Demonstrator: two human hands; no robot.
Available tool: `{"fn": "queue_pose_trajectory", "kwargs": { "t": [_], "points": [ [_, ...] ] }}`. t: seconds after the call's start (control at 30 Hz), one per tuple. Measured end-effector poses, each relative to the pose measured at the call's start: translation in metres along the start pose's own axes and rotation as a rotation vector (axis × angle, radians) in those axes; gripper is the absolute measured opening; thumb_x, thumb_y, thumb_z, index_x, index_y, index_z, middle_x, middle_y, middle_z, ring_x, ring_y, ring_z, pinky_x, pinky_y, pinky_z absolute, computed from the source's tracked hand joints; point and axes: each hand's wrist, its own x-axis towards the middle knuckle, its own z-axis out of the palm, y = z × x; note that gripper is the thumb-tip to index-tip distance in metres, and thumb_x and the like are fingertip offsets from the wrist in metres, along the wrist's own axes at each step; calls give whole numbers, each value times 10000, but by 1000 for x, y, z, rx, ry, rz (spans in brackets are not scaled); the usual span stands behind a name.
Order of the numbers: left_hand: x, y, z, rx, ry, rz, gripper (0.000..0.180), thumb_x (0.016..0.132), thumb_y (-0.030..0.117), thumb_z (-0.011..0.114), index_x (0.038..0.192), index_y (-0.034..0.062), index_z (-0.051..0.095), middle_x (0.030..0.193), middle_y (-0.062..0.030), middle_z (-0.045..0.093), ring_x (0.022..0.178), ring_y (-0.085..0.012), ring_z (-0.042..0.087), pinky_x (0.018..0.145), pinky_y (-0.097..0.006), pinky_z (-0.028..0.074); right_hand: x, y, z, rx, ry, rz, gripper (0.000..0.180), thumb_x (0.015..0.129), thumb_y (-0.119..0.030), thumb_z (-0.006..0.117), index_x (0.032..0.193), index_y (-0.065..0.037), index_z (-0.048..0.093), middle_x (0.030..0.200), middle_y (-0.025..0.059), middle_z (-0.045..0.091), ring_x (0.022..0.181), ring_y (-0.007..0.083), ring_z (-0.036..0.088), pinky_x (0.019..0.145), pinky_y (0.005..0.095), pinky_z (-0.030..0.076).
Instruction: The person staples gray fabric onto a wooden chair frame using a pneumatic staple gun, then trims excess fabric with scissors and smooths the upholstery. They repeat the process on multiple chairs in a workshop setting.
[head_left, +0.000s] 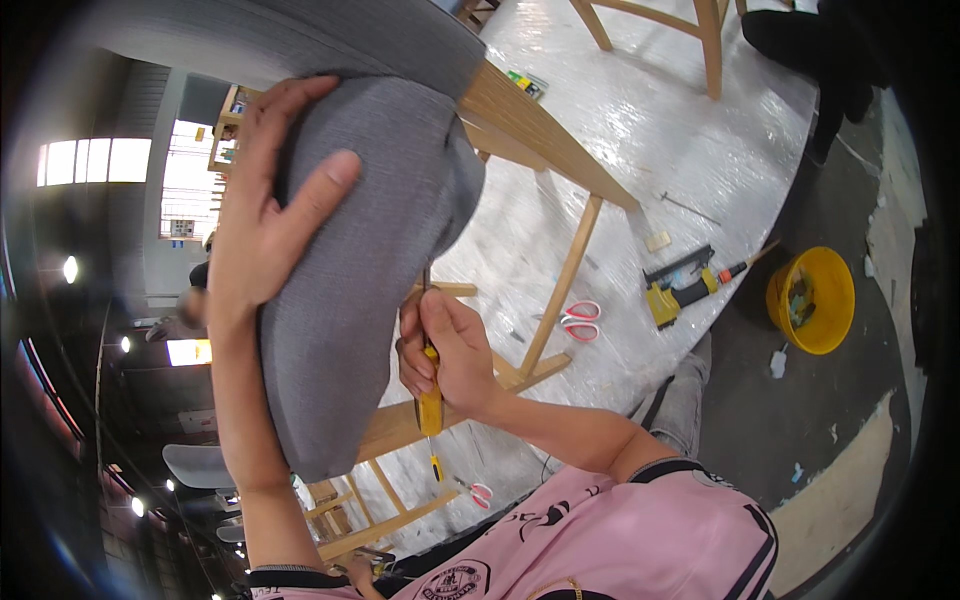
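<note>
A grey upholstered chair seat (350, 210) fills the middle left, joined to a wooden chair frame (545, 145) that lies tipped over. My left hand (265, 215) lies on the fabric with fingers and thumb spread, pressing against the seat. Below the seat's right edge, my right hand (450, 350) is closed around a yellow-handled screwdriver (430, 405). Its thin shaft points up to the fabric edge; where the tip ends is hidden by the fabric.
Clear plastic film (640, 130) covers the work surface. On it lie red-handled scissors (580, 320), a second pair of scissors (481, 494), a yellow and black staple gun (685, 288) and a thin metal rod (690, 208). A yellow bucket (835, 300) stands on the right.
</note>
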Motion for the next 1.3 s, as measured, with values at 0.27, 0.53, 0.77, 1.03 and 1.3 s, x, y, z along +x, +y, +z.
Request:
{"fn": "queue_pose_trajectory", "kwargs": {
  "t": [0.27, 0.53, 0.77, 1.03, 1.3],
  "points": [
    [1, 3, 5, -75, -18, -67, 835, 829, 490, 789, 1479, 79, 464, 1442, -190, 461, 1385, -365, 439, 1173, -479, 328, 14, -16, -24, -284, 12, -65, 460, 1134, -435, 363, 905, -55, 486, 526, -24, 392, 399, 74, 390, 402, 245, 354],
    [-2, 0, 7, -61, -5, -35, 814, 821, 421, 802, 1464, 52, 466, 1426, -196, 475, 1349, -354, 478, 1150, -457, 359, 11, -30, -8, -102, -1, 80, 453, 1129, -442, 382, 892, -67, 476, 539, -24, 398, 411, 80, 396, 416, 253, 395],
    [4, 3, 4, -83, 46, -50, 687, 839, 409, 792, 1394, 81, 556, 1386, -160, 537, 1300, -333, 535, 1119, -444, 395, 1, -12, -38, -200, 28, 62, 378, 1120, -361, 469, 896, -60, 517, 562, -28, 417, 500, 79, 456, 480, 259, 380],
    [19, -23, -3, -141, 147, -39, 416, 896, 384, 759, 1130, 41, 743, 1216, -116, 655, 1171, -271, 635, 1059, -388, 443, -46, -99, -147, -748, 171, -259, 304, 1056, -249, 554, 793, -105, 506, 584, -17, 467, 460, 133, 446, 466, 297, 398],
    [19, -40, 0, -233, 163, -12, 301, 1021, 322, 648, 1137, 52, 715, 1162, -79, 637, 1159, -227, 606, 1087, -392, 405, 77, -260, 63, -399, -670, -1181, 408, 1076, -377, 476, 729, -163, 457, 563, -35, 411, 432, 101, 396, 450, 260, 373]
  ]
}}
